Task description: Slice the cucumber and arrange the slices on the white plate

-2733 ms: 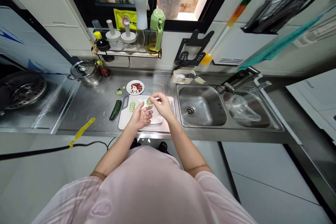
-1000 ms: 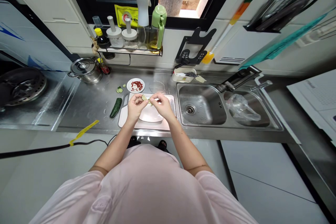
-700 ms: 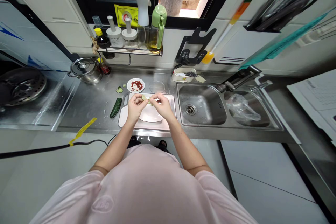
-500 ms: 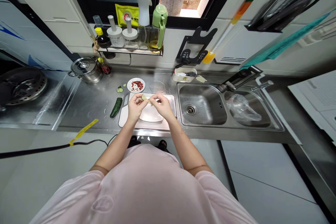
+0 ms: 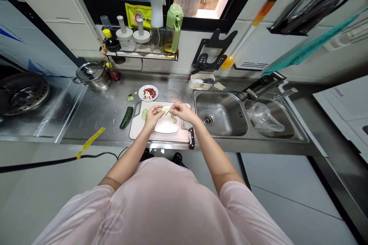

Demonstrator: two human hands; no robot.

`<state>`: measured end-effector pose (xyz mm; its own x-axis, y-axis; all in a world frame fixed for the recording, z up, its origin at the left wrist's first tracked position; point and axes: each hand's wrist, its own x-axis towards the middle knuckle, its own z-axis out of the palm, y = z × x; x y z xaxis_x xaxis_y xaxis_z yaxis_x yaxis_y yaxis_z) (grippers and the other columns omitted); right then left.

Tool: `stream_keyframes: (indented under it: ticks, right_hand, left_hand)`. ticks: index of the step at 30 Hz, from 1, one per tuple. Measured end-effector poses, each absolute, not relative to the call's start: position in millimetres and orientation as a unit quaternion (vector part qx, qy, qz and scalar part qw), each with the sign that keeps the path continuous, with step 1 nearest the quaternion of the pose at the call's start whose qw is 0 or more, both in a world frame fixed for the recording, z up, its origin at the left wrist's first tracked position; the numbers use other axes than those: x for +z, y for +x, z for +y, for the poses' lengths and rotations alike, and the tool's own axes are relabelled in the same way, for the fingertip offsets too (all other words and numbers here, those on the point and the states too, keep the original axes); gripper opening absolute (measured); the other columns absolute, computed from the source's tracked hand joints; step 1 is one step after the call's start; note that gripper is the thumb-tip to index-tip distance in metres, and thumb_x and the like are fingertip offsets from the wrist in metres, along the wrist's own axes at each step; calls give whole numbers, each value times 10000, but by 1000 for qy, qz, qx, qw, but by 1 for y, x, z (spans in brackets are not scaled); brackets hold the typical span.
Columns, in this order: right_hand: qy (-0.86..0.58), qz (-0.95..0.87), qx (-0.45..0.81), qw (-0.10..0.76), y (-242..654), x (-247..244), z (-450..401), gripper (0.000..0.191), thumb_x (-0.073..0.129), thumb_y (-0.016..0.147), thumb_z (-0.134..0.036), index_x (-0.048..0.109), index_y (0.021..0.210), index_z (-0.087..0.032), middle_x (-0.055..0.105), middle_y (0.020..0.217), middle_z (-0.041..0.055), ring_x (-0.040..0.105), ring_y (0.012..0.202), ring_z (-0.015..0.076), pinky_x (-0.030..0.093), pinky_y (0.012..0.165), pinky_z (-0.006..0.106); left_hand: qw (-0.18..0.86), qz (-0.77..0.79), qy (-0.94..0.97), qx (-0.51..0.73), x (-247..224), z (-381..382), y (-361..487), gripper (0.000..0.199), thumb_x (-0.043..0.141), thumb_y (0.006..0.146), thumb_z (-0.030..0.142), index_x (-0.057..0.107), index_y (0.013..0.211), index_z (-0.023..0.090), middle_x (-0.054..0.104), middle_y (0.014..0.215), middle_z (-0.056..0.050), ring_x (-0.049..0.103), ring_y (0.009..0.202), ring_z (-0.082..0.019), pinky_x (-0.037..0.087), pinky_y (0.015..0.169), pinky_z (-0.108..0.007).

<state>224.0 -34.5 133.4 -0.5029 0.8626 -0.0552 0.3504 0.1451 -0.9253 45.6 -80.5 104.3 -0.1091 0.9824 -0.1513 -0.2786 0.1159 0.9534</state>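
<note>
My left hand (image 5: 153, 116) is closed in a pinch over a white plate (image 5: 166, 127), holding thin pale-green cucumber slices (image 5: 165, 109) at its fingertips. Opposite it, my right hand (image 5: 182, 112) pinches at the right side of the same slices; its fingertips partly hide what they grip. Below my right fingers a few more slices (image 5: 174, 119) lie at the plate's right. The plate rests on a pinkish-white cutting board (image 5: 135, 132), where several cucumber slices (image 5: 144, 114) lie to the left. A black-handled knife (image 5: 191, 138) lies at the board's right edge.
Left of the board is a dark-green cucumber piece (image 5: 126, 117), with cucumber scraps (image 5: 130, 98) behind it. A small plate of chopped red pieces (image 5: 148, 93) stands behind the board. The sink (image 5: 221, 115) is to the right, a lidded pot (image 5: 93, 76) at the back left.
My right hand has moved right, away from my left, which has shifted slightly right. Cucumber slices between them, slices on the board, and the knife now show.
</note>
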Motion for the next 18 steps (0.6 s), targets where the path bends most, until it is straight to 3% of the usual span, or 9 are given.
stream_keyframes:
  ticks: [12, 18]
  right_hand:
    - [-481, -797, 356, 79, 239, 97, -9, 136, 580, 757, -249, 654, 761, -135, 622, 677, 0, 491, 609, 99, 325, 568, 189]
    - [-497, -815, 297, 5, 240, 78, -4, 122, 577, 755, -205, 680, 768, -142, 667, 738, 18, 508, 641, 101, 323, 582, 179]
  left_hand:
    - [539, 555, 399, 492, 38, -69, 62, 301, 735, 596, 319, 601, 818, 167, 554, 601, 42, 502, 566, -85, 396, 593, -213]
    - [480, 647, 430, 407, 18, -64, 70, 232, 732, 578, 289, 621, 752, 182, 572, 606, 41, 528, 582, -102, 409, 609, -218]
